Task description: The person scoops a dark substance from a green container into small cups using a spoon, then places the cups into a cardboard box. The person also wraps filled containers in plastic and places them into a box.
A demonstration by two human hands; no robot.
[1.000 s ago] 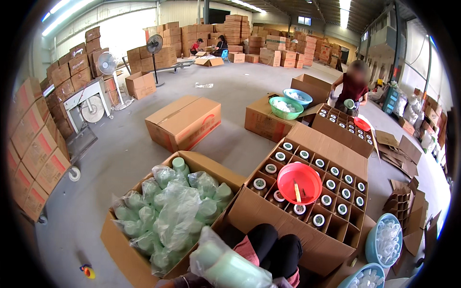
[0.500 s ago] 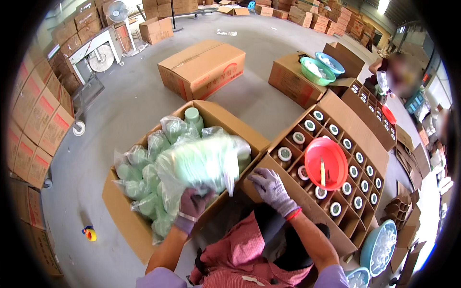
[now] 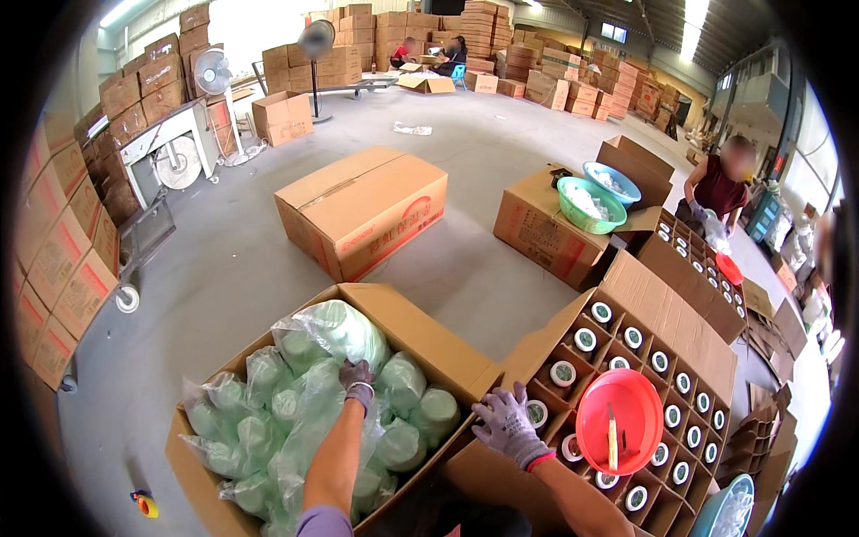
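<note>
In front of me stands an open carton (image 3: 420, 335) full of pale green cups in clear plastic bags (image 3: 284, 404). At its far end lies a bagged stack of pale green cups (image 3: 344, 329), ribbed under the plastic. My gloved left hand (image 3: 357, 383) grips the near end of that stack, its fingertips partly hidden by the plastic. My gloved right hand (image 3: 508, 424) rests with fingers spread on the edge of a second carton (image 3: 501, 474) to the right. Cardboard dividers there hold several white-topped bottles (image 3: 563, 373), and a red bowl (image 3: 591, 413) with a yellow-handled tool (image 3: 612, 438) sits on top.
A closed carton (image 3: 358, 210) stands ahead on the floor. Beyond, a green basin (image 3: 582, 210) and a blue basin (image 3: 617, 183) sit on another carton. A co-worker (image 3: 718, 183) handles a bag at the right. A tape roll (image 3: 146, 506) lies at lower left.
My left hand has carried the bagged stack forward and down into the far end of the left carton. My right hand stays at the right carton's edge. The view has tilted up.
</note>
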